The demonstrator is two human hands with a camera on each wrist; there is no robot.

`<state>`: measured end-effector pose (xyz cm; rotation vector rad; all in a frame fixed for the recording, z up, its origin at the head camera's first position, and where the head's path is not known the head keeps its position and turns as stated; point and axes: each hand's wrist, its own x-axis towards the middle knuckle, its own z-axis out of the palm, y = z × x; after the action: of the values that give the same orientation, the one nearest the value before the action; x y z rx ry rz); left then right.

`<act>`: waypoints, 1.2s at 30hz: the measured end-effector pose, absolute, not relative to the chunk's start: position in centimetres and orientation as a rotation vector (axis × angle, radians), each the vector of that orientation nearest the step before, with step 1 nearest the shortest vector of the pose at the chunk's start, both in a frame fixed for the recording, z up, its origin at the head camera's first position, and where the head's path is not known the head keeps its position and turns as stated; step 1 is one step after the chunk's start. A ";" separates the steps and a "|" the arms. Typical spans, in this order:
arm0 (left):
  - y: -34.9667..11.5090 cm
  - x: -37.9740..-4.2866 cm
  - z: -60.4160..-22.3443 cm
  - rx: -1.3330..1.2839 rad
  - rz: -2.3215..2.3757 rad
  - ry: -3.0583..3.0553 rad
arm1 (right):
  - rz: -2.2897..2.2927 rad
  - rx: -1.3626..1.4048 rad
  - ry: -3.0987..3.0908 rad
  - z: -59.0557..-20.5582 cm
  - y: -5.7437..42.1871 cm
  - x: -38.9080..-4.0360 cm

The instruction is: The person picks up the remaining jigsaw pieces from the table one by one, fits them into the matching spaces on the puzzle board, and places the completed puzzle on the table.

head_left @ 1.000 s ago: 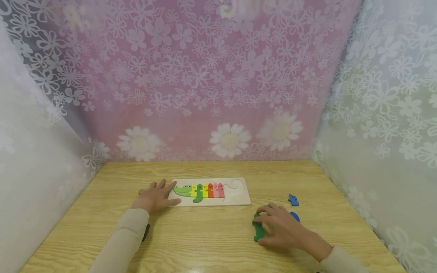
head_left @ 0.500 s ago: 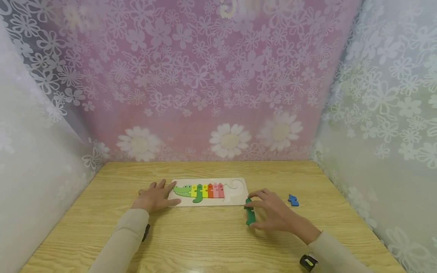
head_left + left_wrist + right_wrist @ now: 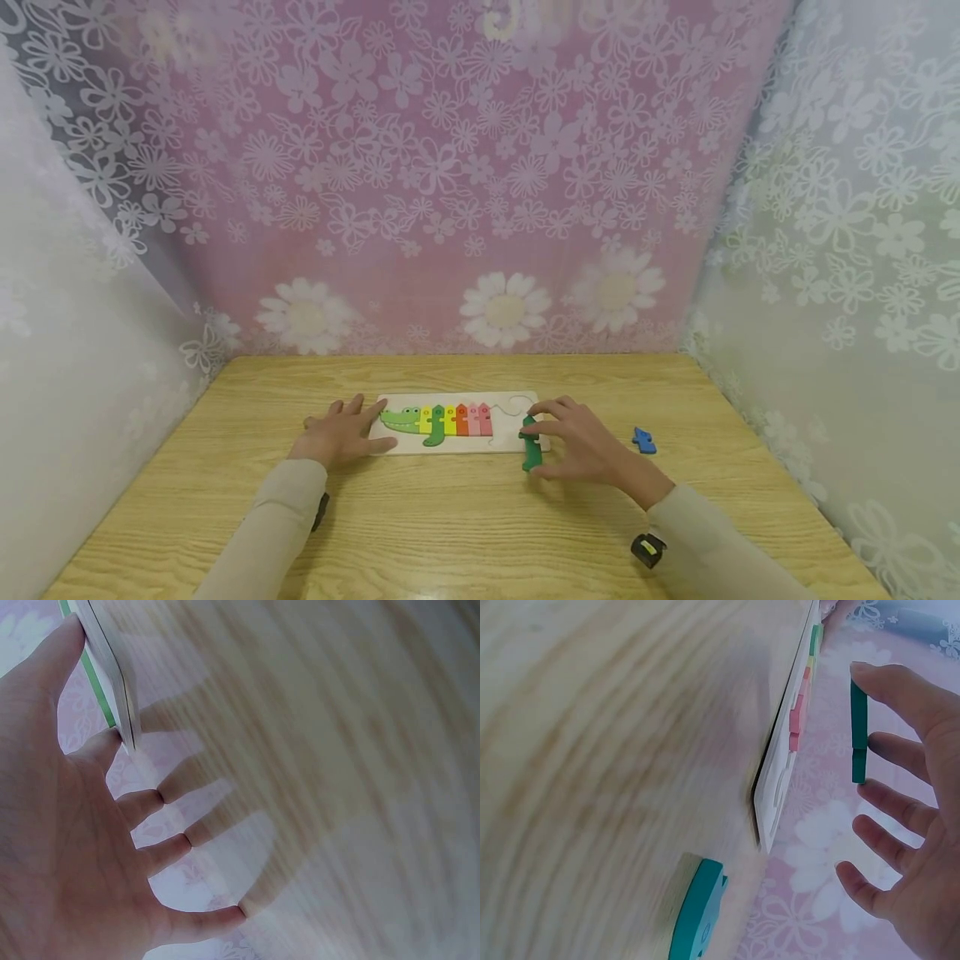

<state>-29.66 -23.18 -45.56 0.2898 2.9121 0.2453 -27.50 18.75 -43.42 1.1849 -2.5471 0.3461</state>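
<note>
A pale wooden puzzle board (image 3: 457,446) lies on the table. It bears a crocodile with a green head (image 3: 402,421) and several coloured body pieces (image 3: 462,419); tail grooves show at the board's right end. My left hand (image 3: 339,432) rests at the board's left end, fingers spread, with thumb and index finger touching it. In my right hand (image 3: 581,446), thumb and fingers pinch a dark green puzzle piece (image 3: 532,450) above the board's right end. The right wrist view shows that piece (image 3: 859,731) edge-on, held off the board.
A blue puzzle piece (image 3: 643,440) lies on the table right of my right hand. The right wrist view shows a teal-looking piece (image 3: 697,911) on the tabletop. Flower-patterned curtains (image 3: 480,208) close off the back and both sides of the table (image 3: 420,533).
My right hand has carried the green piece left and away from me, from the table beside the board to over its right end. The left hand and the board have stayed put.
</note>
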 end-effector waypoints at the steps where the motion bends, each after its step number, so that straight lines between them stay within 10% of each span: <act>1: -23.2 -29.6 -45.6 0.289 0.244 2.913 | 0.354 1.183 -2.559 -43.4 18.6 -27.7; 36: -23.3 -29.7 -45.5 0.293 0.264 2.911 | 0.379 1.146 -2.732 -44.0 15.5 -32.5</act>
<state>-29.68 -23.26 -45.55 0.2930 2.9107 0.2639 -32.47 15.50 -43.97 1.1462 -2.7316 0.3795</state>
